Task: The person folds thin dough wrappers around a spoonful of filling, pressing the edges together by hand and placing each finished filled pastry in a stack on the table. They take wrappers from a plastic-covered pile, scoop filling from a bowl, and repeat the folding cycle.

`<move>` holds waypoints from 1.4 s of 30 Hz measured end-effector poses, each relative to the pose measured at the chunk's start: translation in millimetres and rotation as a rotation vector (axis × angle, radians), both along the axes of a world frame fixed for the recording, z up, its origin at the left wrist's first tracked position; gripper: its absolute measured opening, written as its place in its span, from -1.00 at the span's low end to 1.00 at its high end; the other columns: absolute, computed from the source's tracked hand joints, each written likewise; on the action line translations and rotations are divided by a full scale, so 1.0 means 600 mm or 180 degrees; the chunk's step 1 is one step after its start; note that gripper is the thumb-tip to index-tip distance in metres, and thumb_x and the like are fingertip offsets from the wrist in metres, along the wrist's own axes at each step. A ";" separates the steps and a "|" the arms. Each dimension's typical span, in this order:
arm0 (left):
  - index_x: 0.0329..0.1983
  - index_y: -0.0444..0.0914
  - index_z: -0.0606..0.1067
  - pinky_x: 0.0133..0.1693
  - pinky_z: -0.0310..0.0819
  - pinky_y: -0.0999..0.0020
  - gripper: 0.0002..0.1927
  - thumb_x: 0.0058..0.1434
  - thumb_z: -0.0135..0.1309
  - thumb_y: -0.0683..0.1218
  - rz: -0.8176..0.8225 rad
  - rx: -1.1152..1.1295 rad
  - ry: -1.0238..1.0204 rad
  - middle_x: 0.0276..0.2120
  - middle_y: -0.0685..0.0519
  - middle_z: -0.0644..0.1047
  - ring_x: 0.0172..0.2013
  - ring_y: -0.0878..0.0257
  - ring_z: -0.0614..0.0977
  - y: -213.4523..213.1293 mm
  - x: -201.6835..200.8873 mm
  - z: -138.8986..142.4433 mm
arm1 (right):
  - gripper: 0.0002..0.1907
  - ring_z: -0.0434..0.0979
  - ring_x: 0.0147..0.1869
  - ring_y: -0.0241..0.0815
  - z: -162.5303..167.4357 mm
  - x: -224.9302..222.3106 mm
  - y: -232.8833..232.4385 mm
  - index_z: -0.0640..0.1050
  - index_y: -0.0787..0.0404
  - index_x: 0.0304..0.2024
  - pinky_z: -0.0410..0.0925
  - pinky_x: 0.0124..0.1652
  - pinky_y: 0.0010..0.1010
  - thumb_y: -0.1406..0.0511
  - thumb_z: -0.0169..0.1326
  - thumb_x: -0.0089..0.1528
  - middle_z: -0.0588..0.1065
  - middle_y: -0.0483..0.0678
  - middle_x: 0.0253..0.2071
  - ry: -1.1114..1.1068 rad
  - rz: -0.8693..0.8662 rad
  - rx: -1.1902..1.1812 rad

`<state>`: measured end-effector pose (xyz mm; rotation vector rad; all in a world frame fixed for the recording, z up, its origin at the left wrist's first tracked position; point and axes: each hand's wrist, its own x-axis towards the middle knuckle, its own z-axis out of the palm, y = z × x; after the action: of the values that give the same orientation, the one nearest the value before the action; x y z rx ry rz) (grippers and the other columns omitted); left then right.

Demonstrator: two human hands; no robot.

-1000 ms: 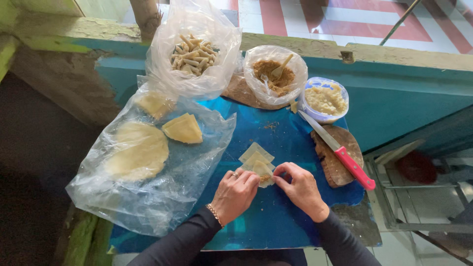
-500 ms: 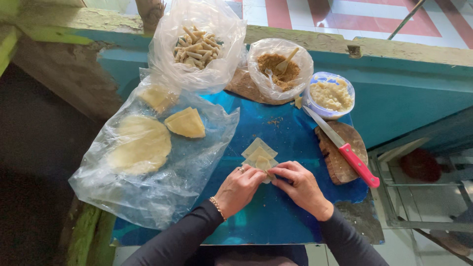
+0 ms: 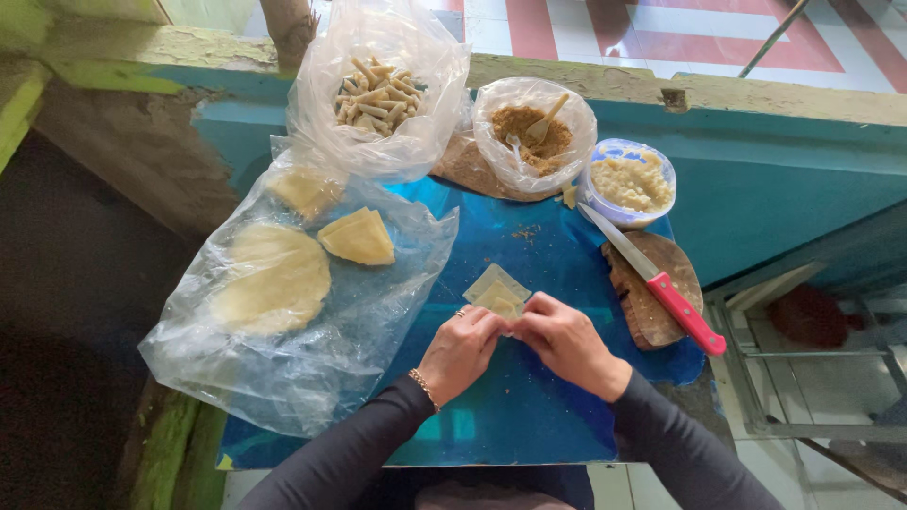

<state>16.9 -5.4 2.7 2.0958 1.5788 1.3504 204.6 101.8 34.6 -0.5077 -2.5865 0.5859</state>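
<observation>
My left hand (image 3: 461, 350) and my right hand (image 3: 567, 342) meet over a small pale square wrapper (image 3: 495, 289) lying on the blue table top (image 3: 529, 416). Both hands pinch the wrapper's near edge with their fingertips. The far corner of the wrapper shows beyond my fingers; the near part is hidden under them. A bracelet sits on my left wrist.
A clear plastic bag (image 3: 283, 312) with round and wedge-cut pale sheets lies at left. At the back stand a bag of rolled sticks (image 3: 376, 94), a bag of brown filling with a spoon (image 3: 535, 132) and a bowl of pale paste (image 3: 631, 181). A red-handled knife (image 3: 661, 285) rests on a wooden board (image 3: 652, 302).
My two hands have drawn closer together over the wrapper and now cover more of its near edge. The camera view has shifted slightly.
</observation>
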 end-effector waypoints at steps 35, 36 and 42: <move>-0.39 -0.22 0.60 -0.12 0.46 0.02 -0.93 0.13 0.19 -0.12 0.0412 -0.0893 -0.0074 -0.33 -0.12 0.55 -0.17 -0.10 0.58 0.046 -0.008 -0.018 | -0.77 0.49 -0.34 -0.10 -0.034 -0.026 0.045 0.58 0.19 -0.26 0.38 -0.30 -0.32 0.26 0.34 0.11 0.49 -0.01 -0.39 -0.0235 -0.0728 -0.2038; -0.40 -0.23 0.59 -0.12 0.46 0.01 -0.93 0.12 0.20 -0.13 0.0422 -0.0917 -0.0073 -0.34 -0.12 0.55 -0.17 -0.10 0.59 0.049 -0.009 -0.018 | -0.79 0.52 -0.34 -0.14 -0.030 -0.026 0.041 0.61 0.15 -0.27 0.39 -0.30 -0.34 0.24 0.33 0.10 0.52 -0.06 -0.38 -0.0263 -0.0692 -0.1737; -0.36 -0.27 0.49 -0.18 0.53 0.09 -0.89 0.11 0.17 -0.14 0.0550 -0.1629 -0.0650 -0.36 -0.10 0.61 -0.23 -0.02 0.67 0.053 -0.009 -0.001 | -0.90 0.57 -0.19 -0.08 -0.004 -0.016 0.023 0.65 0.06 -0.30 0.43 -0.24 -0.27 0.25 0.25 0.12 0.57 -0.13 -0.31 -0.0140 -0.0067 0.0318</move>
<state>11.4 26.1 2.1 1.5049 1.8088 1.0207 194.8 115.7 31.9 -0.5192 -2.6330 0.4405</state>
